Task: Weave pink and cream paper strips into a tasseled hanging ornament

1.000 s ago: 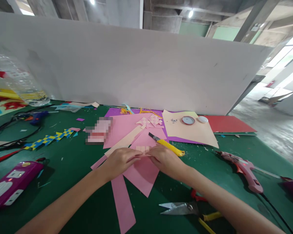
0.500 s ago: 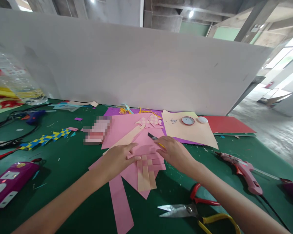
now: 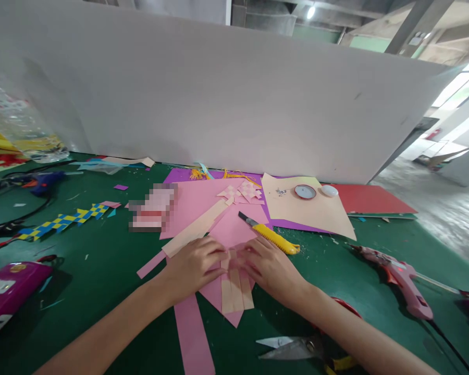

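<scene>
My left hand (image 3: 195,263) and my right hand (image 3: 266,265) meet over a small woven piece of pink and peach paper strips (image 3: 234,289) on the green table. Both hands have curled fingers pinching the strips at the top of the weave. The loose peach strip ends hang toward me below my fingers. The weave lies on a pink paper sheet (image 3: 222,304). A yellow utility knife (image 3: 271,237) lies just beyond my right hand. A long pink strip (image 3: 193,336) runs toward me under my left wrist.
Scissors (image 3: 297,348) lie by my right forearm. A pink glue gun (image 3: 394,273) lies at right, a blue one (image 3: 42,182) at far left. A magenta power strip (image 3: 8,291), a blue-yellow woven band (image 3: 58,223), peach paper (image 3: 308,211) with a tape roll (image 3: 305,191), and a white board (image 3: 219,99) behind.
My right hand came back from the knife to the weave and both hands closed together on its upper edge. The view tilted slightly downward.
</scene>
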`<state>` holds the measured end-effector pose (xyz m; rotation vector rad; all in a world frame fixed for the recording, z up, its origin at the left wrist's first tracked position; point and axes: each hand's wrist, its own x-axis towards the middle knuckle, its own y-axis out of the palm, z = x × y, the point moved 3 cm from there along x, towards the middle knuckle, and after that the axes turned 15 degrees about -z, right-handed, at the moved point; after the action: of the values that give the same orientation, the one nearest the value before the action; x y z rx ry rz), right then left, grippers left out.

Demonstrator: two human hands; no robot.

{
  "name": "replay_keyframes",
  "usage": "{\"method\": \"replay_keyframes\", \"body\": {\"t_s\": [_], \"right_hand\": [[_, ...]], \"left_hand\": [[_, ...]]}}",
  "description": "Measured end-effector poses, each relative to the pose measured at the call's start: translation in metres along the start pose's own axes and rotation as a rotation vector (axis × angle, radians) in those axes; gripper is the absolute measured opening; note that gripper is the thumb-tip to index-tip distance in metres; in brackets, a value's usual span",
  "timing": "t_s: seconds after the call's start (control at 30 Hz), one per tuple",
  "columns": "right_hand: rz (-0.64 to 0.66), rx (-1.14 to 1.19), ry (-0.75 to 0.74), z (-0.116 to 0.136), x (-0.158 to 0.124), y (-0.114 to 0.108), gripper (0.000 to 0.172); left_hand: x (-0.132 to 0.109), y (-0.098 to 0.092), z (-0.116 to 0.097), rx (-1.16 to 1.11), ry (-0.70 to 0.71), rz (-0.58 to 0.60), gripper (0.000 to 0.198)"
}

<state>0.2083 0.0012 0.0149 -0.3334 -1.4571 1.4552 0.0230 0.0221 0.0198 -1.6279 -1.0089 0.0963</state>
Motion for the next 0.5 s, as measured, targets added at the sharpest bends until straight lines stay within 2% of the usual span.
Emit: {"method": "replay_keyframes", "body": {"t_s": [0.13,0.27,0.5], "right_hand": [[-0.027,-0.001,-0.017,-0.001,-0.003,0.001,0.016],[-0.037,-0.002,-0.044,-0.001,-0.004,0.001,0.014],[-0.053,0.019,-0.036,-0.002,-0.005,0.001,0.013]], "left_hand": [[-0.001,0.002,-0.002,0.042,0.034,-0.039,0.023],[0.002,0.006,-0.006,0.112,0.125,-0.061,0.025],[0.0,0.013,-0.007,0.182,0.179,-0.097,0.018]]}}
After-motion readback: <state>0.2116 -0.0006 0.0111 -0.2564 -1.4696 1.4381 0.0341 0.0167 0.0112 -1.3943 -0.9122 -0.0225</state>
